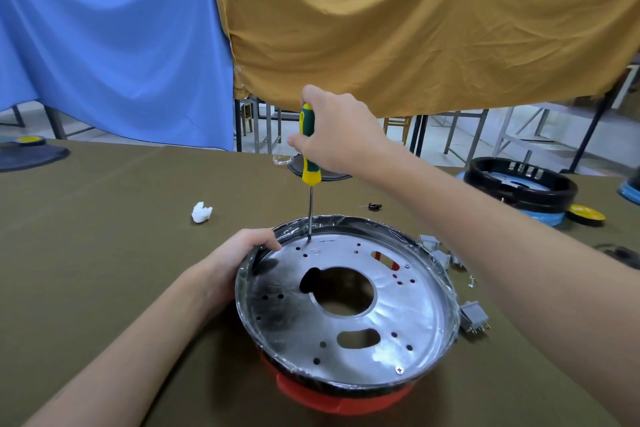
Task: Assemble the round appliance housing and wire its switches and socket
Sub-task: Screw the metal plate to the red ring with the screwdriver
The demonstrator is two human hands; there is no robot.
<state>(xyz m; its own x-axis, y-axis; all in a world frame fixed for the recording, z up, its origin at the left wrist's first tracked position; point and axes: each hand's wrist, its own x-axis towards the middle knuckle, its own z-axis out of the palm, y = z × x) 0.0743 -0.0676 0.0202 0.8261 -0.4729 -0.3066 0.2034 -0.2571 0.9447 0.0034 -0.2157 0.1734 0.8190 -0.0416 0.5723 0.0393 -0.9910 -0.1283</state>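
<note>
- Olive cloth covered the counter [104, 253], which filled the lower half of the frame under both forearms.
- At lower centre sat the round housing [346, 305]: a red base [311, 395], a dark film-wrapped rim, and a perforated metal plate [398, 322] with one screw [399, 370] seated near its lower right edge.
- It looked stiff and fairly light, its film probably slippery; the rim seemed the safest place to hold, since the plate's cut-outs could be sharp.
- The left hand [239, 260] gripped the rim's left edge, fingers curled over it.
- Grey switches [474, 317] lay just right of the housing, unwired.
- Higher, at frame centre, the right hand [339, 130] had its grip clamped on a yellow-green screwdriver [308, 149], upright, tip at a hole by the plate's far edge.
- Farther back, blue and ochre sheets hung across the top.
</note>
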